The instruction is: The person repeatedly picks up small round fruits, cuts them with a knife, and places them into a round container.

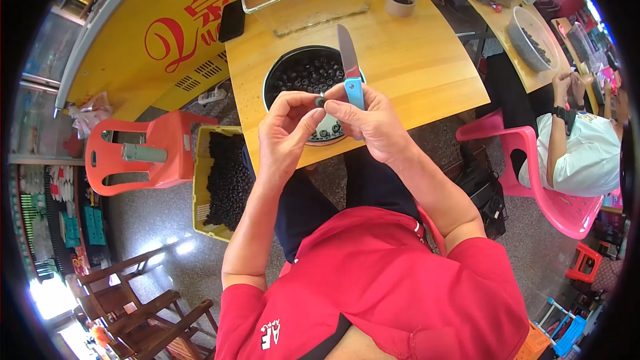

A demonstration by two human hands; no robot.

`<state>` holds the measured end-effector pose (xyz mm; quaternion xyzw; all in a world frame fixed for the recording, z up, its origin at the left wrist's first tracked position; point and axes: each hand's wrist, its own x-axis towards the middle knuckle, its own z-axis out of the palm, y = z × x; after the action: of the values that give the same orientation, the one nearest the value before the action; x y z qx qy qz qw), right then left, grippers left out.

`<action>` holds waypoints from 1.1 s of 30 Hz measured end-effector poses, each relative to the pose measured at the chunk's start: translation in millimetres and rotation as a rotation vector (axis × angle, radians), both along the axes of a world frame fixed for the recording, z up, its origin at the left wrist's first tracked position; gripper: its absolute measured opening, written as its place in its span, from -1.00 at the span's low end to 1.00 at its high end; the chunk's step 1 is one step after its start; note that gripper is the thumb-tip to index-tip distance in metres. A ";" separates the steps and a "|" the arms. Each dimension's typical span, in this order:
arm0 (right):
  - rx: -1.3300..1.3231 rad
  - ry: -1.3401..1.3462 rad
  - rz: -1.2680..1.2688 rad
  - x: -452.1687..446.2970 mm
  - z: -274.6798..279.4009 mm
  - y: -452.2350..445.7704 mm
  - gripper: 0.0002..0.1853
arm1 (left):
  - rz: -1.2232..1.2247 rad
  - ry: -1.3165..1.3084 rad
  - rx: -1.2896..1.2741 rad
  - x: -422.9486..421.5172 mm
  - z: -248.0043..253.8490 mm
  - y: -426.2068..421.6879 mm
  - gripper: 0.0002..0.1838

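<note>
My left hand (288,130) is closed, its thumb and forefinger pinching a small dark round piece (320,102). From the other side the fingertips of my right hand (373,123) meet the same piece. The right hand also keeps a knife (355,95) with a light blue handle tucked in its fingers, blade pointing up and away from me. Just beyond and below both hands stands a round basin (266,87) with many small black ring-like pieces (308,75) in it. A few more pieces lie at its near side, partly hidden by my hands.
On the wooden table (427,73) are a clear plastic bin (313,21), a small cup (400,1) and a black phone (232,20). A yellow crate (200,193) of black pieces stands on the floor beside an orange stool (143,153). Another person (577,153) sits at right.
</note>
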<state>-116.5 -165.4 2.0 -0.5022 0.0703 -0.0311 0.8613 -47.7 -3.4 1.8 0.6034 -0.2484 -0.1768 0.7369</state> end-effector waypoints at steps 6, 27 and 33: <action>-0.032 -0.046 -0.019 -2.0 3.2 4.7 -0.84 | 0.105 -0.271 0.047 -2.8 -1.2 -1.6 -0.77; -0.672 -0.350 -0.214 -0.5 -12.6 -0.7 -0.81 | 0.028 -0.079 -0.091 -10.5 -19.2 -2.2 -0.82; -1.192 -0.508 -0.249 -8.0 -0.4 -13.8 -0.81 | 0.033 -0.019 -0.067 -10.2 -22.0 1.2 -0.81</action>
<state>-124.5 -179.3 1.6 -0.8583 -0.1069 -0.2814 0.4155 -57.9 -2.2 -20.2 0.5840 -0.2514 -0.1506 0.7570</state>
